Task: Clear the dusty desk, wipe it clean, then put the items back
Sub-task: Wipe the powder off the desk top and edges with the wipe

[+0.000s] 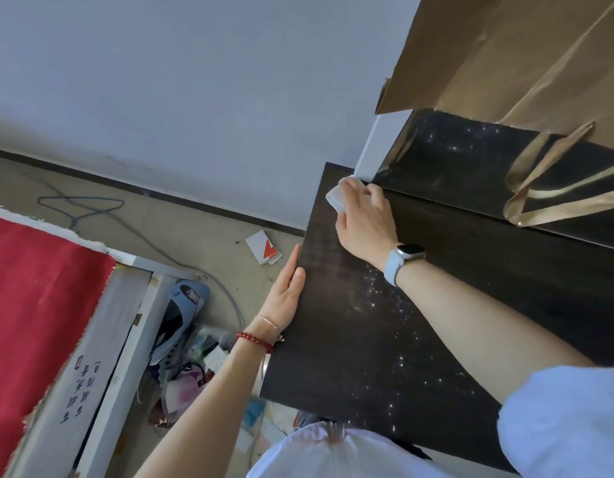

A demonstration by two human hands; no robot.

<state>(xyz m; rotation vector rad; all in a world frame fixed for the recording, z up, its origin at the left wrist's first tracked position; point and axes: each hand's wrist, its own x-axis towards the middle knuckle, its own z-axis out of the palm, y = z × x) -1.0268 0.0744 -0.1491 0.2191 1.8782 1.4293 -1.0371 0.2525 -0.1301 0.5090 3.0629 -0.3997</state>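
Observation:
The dark wooden desk fills the right half of the view, with pale dust specks glinting across its middle. My right hand, a watch on its wrist, presses a white wipe onto the desk's far left corner, fingers curled over it. My left hand lies flat with straight fingers against the desk's left edge. A raised dark shelf at the back of the desk is also dusty.
A gold paper bag with ribbon handles stands on the raised shelf at the top right. Left of the desk, the floor holds a white and orange card, cables, shoes and clutter. A red cloth covers a bed at the left.

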